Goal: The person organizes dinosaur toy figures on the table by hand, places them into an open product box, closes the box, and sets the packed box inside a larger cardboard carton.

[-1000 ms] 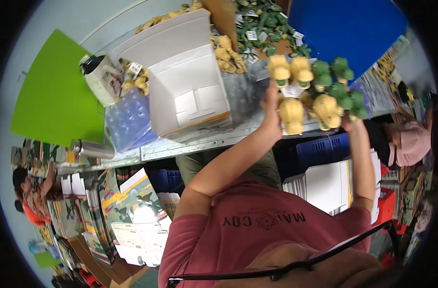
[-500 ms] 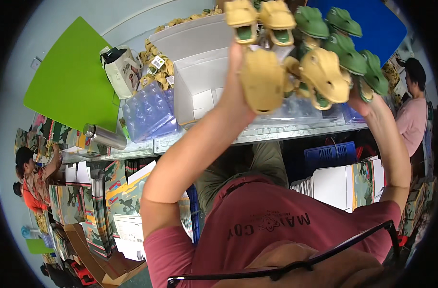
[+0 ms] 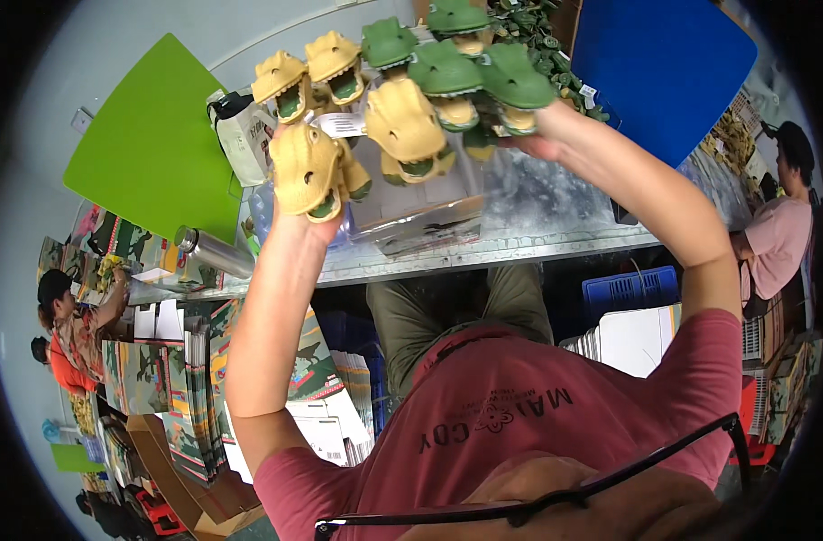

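A cluster of yellow toy dinosaurs [image 3: 402, 122] and green toy dinosaurs [image 3: 445, 68], with open mouths, is held up over the workbench between my hands. My left hand [image 3: 317, 225] grips the cluster's near left corner, under a yellow dinosaur. On the opposite side my right hand [image 3: 539, 144] holds it beneath the green ones. The dinosaurs hide most of my fingers and whatever supports them from below. Beneath the cluster, an open carton [image 3: 429, 236] shows in part on the bench.
A steel bottle [image 3: 215, 252] and a white bag [image 3: 244, 144] are at the left, near a green board [image 3: 150, 135]. A blue board [image 3: 664, 72] stands at the right, beside piled green toys [image 3: 528, 45]. Co-workers [image 3: 777, 225] are at both sides. Printed boxes [image 3: 190, 397] are stacked below.
Both my hands have carried the dinosaur cluster leftward over the bench. The pile of green toys by the blue board now shows, and the carton is largely covered.
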{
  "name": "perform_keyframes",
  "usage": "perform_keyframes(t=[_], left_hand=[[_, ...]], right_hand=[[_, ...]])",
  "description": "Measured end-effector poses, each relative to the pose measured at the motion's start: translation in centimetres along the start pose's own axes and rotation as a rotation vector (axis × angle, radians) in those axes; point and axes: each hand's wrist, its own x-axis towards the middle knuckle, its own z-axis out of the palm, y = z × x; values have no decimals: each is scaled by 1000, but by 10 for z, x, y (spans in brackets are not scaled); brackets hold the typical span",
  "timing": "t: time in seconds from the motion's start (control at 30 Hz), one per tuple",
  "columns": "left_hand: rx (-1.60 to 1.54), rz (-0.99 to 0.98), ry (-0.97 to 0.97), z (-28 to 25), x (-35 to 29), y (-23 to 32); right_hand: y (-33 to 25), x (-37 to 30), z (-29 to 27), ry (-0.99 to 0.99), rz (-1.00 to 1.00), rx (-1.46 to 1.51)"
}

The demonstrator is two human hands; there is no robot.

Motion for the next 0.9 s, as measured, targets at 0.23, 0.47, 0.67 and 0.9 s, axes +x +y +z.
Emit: perform_keyframes(t=[0.23,0.47,0.67,0.9], left_hand=[[186,57,110,-18,26,0],[232,151,-96,-6,40,-1],[256,123,-111,-7,48,-13],[256,103,-151,25,40,-42]], right_hand=[[42,60,1,-47,-22,199],[76,88,-6,-142,-228,234],[76,78,-23,-184,-187,227],[75,61,-52,-126,-227,172]])
